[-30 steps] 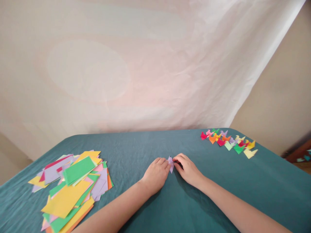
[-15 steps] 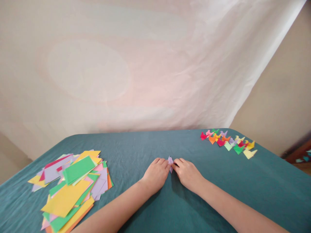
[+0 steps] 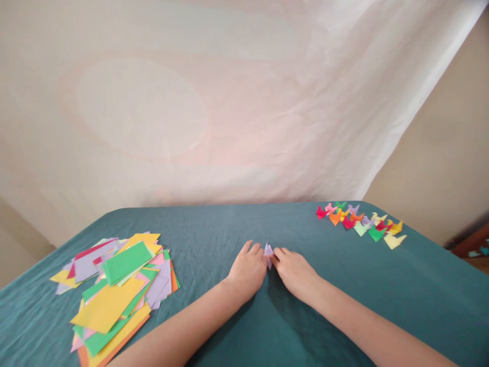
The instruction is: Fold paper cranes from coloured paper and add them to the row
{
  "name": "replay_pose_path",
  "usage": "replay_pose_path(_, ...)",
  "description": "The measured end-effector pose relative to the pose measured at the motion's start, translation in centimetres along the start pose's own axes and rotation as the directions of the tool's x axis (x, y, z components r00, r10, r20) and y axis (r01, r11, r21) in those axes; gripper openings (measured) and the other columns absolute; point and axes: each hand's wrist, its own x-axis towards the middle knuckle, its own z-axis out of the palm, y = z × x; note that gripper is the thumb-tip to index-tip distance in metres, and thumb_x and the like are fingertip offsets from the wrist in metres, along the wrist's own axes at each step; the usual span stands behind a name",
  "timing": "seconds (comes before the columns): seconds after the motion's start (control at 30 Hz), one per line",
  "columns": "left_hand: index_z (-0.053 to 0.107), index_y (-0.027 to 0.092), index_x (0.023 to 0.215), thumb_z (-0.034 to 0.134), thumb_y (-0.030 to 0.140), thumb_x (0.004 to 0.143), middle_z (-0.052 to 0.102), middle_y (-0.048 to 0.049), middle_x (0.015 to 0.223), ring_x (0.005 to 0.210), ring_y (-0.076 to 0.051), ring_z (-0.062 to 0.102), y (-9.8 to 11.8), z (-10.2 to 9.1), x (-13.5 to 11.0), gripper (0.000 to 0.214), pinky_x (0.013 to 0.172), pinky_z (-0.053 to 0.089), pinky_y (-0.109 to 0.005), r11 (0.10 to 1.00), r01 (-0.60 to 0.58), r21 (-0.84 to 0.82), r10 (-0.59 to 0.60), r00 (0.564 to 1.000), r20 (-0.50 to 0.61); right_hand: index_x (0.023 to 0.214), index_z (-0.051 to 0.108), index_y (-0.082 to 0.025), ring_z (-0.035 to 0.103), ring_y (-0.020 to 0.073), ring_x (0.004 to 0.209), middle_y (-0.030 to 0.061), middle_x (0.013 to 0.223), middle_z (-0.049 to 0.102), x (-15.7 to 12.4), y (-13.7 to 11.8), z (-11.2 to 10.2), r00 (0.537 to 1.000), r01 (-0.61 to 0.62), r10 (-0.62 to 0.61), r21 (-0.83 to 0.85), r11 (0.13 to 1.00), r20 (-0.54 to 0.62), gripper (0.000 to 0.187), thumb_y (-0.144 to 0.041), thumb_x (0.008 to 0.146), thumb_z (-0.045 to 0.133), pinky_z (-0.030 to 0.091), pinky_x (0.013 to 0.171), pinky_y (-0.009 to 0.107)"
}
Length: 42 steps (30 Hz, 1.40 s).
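Note:
Between my two hands, low over the middle of the table, is a small folded piece of lilac origami paper (image 3: 269, 250) with two narrow points at its top. My left hand (image 3: 248, 264) grips its left side with the thumb side, the other fingers loosely curled and pointing away from me. On the right side, my right hand (image 3: 291, 265) pinches the same piece between thumb and fingertips. Part of the lilac paper is hidden behind the fingers.
A loose heap of coloured paper sheets (image 3: 110, 306) covers the table's left part. Several finished paper cranes (image 3: 376, 234) in many colours stand at the back right. A green cloth (image 3: 214, 224) covers the table, and a pale hanging sheet (image 3: 237, 112) rises behind it.
My left fingers have lifted and spread a little, while the lilac paper stays held between both hands. The whole view has shifted slightly.

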Motion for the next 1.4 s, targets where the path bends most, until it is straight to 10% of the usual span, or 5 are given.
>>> replay_pose_path(0.7,0.058,0.012,0.098,0.045,0.014,0.085,0.057,-0.0078,0.094,0.095,-0.021,0.049,0.0,0.7,-0.5,0.019,0.094,0.032,-0.035,0.998,-0.067,0.009,0.067,0.995,-0.071,0.106,0.059,-0.014,0.051,0.0207,0.088,0.0102,0.098,0.056,-0.3,0.3,-3.4,0.979,-0.011,-0.001,0.058,0.998,0.203,0.032,-0.008,0.085,0.036,0.041,0.074,0.03)
replay_pose_path(1.4,0.056,0.015,0.106,0.039,0.017,0.09,0.055,-0.0082,0.1,0.103,-0.022,0.046,-0.1,0.3,-0.3,0.023,0.09,0.035,-0.036,0.995,-0.029,-0.09,0.021,0.995,-0.096,0.105,0.056,-0.018,0.051,0.0197,0.086,0.0065,0.096,0.055,-0.2,0.0,-0.4,0.997,-0.069,0.071,-0.051,0.996,0.036,0.024,-0.014,0.092,0.035,0.039,0.068,0.029)
